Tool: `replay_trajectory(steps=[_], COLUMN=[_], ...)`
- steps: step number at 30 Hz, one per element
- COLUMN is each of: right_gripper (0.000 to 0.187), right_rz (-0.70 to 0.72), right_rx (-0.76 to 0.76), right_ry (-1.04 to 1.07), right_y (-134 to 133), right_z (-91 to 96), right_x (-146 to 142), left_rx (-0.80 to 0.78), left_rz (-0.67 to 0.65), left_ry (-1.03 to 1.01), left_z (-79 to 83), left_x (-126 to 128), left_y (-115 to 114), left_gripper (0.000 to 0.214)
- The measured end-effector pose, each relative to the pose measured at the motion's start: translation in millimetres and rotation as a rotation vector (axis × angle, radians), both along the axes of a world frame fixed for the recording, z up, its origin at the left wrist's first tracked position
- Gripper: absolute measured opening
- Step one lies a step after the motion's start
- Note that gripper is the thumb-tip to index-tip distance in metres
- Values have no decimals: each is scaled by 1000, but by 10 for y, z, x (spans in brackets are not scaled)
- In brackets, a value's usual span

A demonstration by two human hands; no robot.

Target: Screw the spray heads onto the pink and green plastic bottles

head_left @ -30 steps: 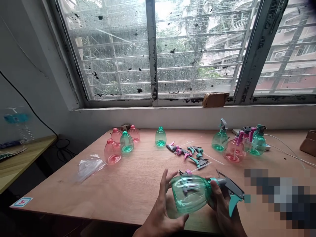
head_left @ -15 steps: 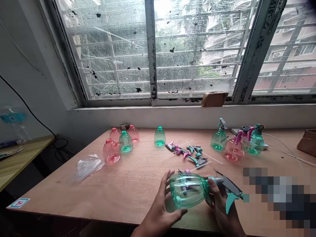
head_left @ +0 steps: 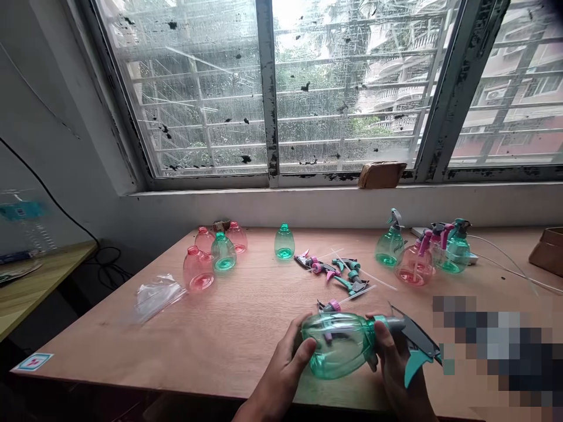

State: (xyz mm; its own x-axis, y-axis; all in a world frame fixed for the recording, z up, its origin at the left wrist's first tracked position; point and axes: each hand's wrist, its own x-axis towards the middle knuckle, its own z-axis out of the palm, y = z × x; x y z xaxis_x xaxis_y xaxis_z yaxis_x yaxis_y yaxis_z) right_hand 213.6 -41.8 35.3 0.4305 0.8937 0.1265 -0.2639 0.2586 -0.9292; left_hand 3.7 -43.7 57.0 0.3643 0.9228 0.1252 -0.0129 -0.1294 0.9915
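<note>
A teal see-through spray bottle [head_left: 338, 343] lies on its side above the near edge of the wooden table [head_left: 237, 328]. My left hand [head_left: 284, 369] wraps round its rounded base, thumb on the side. My right hand [head_left: 396, 363] grips the neck just behind the grey and teal trigger head [head_left: 416, 346]. Loose trigger heads in pink and teal [head_left: 336, 272] lie just beyond, one partly hidden behind the bottle.
Bare pink and teal bottles [head_left: 213, 255] stand at the back left, one teal bottle [head_left: 284, 242] mid-table. Finished spray bottles [head_left: 417, 252] stand at the back right beside a white cable. A clear plastic bag [head_left: 156, 296] lies left. A blurred patch covers the right.
My left hand's fingers have closed in round the bottle's base, where before they were spread. The bottle has turned slightly in my hands and stays above the same spot.
</note>
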Motion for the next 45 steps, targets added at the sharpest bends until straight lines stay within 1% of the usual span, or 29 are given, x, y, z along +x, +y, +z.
replay_trajectory(steps=[1,3,6,8,10,12,14,16,18,20,23,26,28,30,32,33,34,36,38,40,42,44,45], right_gripper=[47,46,47,45,42,42,44,45,48,53,56,51,48,48,48,48,48,48,49,48,47,49,49], right_rz=[27,62,24,-3,-5,-6,-15,-28,-44,-71,-87,-36,-15,-23,-47,-55,-56,-62,-51,-21,16,6,-1], right_rx=[4,2,-5,-2,9,21,29,33,25,10,-5,-4,1,10,28,35,42,49,40,26,16,13,12], right_ry=[-36,-99,-86,-54,-36,-12,-3,-29,-43,-42,-48,-56,-46,-1,52,67,75,84,77,45,-3,-25,-26], right_y=[-7,-14,-4,9,22,33,43,48,48,39,15,-7,-9,6,31,44,55,67,60,43,30,32,38], right_z=[13,35,8,-51,-119,-173,-203,-207,-180,-124,-12,73,86,66,25,2,-19,-47,-50,-27,5,23,23], right_x=[-1,2,19,36,50,59,66,71,70,62,36,9,-2,-8,-11,-12,-13,-13,-10,-5,-2,-2,-1], left_rx=[20,106,318,373,310,185,72,20,37,73,167,358,430,410,325,265,201,89,45,54,84,189,281], left_rz=[5,18,36,30,-6,-2,30,11,-52,-84,-34,57,72,51,37,34,27,-19,-78,-109,-96,-47,-11], left_ry=[-26,-44,69,103,35,-60,-95,-50,15,42,59,120,138,100,6,-46,-86,-102,-68,-57,-79,-62,-25], left_z=[-3,-41,-137,-188,-207,-189,-136,-68,-19,-14,-79,-156,-185,-196,-190,-179,-161,-112,-66,-60,-118,-220,-272], left_x=[0,-7,-26,-37,-43,-41,-30,-13,5,19,21,3,-10,-17,-16,-13,-10,-2,2,5,9,17,22], left_y=[-9,-34,-72,-79,-58,-18,22,38,24,-5,-43,-59,-63,-62,-51,-41,-29,-2,17,24,22,17,14], left_gripper=[67,73,80,89,96,94,84,72,61,62,74,69,69,79,91,93,91,83,74,68,68,73,72])
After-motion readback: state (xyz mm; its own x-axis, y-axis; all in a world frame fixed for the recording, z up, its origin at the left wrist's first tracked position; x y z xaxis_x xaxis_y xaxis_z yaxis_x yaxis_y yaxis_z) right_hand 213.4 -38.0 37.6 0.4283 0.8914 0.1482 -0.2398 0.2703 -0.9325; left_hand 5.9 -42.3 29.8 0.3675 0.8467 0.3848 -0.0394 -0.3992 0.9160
